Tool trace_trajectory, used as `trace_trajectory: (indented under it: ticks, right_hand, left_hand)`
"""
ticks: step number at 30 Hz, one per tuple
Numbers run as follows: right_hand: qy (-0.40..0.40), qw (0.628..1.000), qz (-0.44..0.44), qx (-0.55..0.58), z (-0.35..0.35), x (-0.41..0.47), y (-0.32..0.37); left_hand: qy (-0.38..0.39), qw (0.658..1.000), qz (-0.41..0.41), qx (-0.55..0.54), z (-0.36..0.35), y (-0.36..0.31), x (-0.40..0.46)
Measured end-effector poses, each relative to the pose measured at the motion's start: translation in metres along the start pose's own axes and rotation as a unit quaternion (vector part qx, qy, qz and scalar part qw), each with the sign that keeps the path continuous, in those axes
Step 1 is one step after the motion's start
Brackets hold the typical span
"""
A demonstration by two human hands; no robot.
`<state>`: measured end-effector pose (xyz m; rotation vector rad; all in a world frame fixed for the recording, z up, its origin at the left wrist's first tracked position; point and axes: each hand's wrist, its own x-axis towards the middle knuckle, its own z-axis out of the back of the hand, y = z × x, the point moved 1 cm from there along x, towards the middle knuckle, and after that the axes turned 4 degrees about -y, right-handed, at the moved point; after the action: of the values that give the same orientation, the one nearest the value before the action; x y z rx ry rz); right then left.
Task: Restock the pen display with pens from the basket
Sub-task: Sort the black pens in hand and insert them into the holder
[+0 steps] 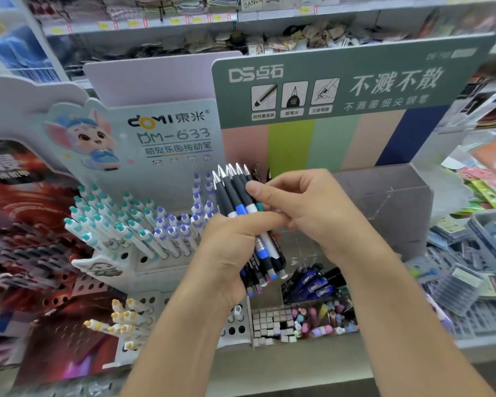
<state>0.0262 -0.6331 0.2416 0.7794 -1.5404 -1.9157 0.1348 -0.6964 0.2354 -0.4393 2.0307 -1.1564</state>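
While left hand (pixel 235 242) grips pen bundle (pixel 241 202), right hand (pixel 307 207) fingers pinch one; displays read "DOMI DM-633" (pixel 166 130), "DS" (pixel 341 87).

The grey shelf (pixel 298 365) carries a white pen stand (pixel 143 262) left of the hands; a green-headed clear display (pixel 384 213) stands beyond them; packets (pixel 458 290) lie to their right.

A stationery shop is showing itself here: branded cardboard pen displays (pixel 166 133) are standing side by side, rows of pens (pixel 132 224) are filling them, and yellow price tags (pixel 132 23) are lining the shelf edges (pixel 269 17) above.
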Motion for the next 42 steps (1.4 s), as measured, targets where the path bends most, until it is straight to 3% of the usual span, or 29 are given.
trace_trajectory:
  ticks: [5,11,16,19,22,24,26,28,31,34,36,39,42]
  right_hand:
    - [0.001,0.999,-0.026,0.03,0.014,-0.002,-0.005]
    - [-0.021,0.999,-0.015,-0.027,0.025,-0.012,-0.001]
    - [-0.08,0.989,-0.008,-0.125,0.039,-0.014,-0.002]
    - [-0.113,0.992,-0.055,-0.01,0.044,-0.015,-0.007]
    - [-0.067,0.977,-0.122,0.159,0.047,-0.014,-0.012]
    - [-0.041,0.957,-0.148,0.245,0.05,-0.01,-0.018]
    - [-0.05,0.933,-0.144,0.325,0.055,-0.005,-0.024]
    - [-0.107,0.921,-0.083,0.365,0.066,0.005,-0.029]
    - [-0.185,0.948,0.056,0.254,0.076,0.022,-0.032]
    - [-0.191,0.97,0.138,0.066,0.069,0.039,-0.033]
    - [-0.184,0.963,0.181,-0.077,0.062,0.05,-0.036]
    - [-0.172,0.938,0.202,-0.224,0.055,0.06,-0.044]
    - [-0.182,0.932,0.178,-0.257,0.051,0.063,-0.053]
  left_hand:
    - [0.011,1.0,0.011,0.02,-0.007,0.004,-0.001]
    - [-0.008,0.997,0.013,0.075,-0.022,0.01,0.002]
    - [0.022,0.997,0.034,0.073,-0.034,0.019,0.003]
    - [0.058,0.997,0.046,0.023,-0.04,0.019,0.002]
    - [0.089,0.993,0.073,-0.015,-0.043,0.016,0.0]
    - [0.067,0.994,0.08,-0.034,-0.041,0.016,0.001]
    - [0.038,0.993,0.078,-0.077,-0.036,0.015,0.003]
    - [0.035,0.991,0.07,-0.108,-0.03,0.013,0.004]
    - [0.047,0.99,0.062,-0.121,-0.02,0.009,0.003]
    - [0.053,0.989,0.062,-0.119,-0.016,0.01,0.002]
    - [0.055,0.989,0.063,-0.119,-0.015,0.013,0.002]
    - [0.047,0.992,0.061,-0.1,-0.015,0.018,0.002]
    - [0.042,0.993,0.062,-0.089,-0.014,0.021,0.003]
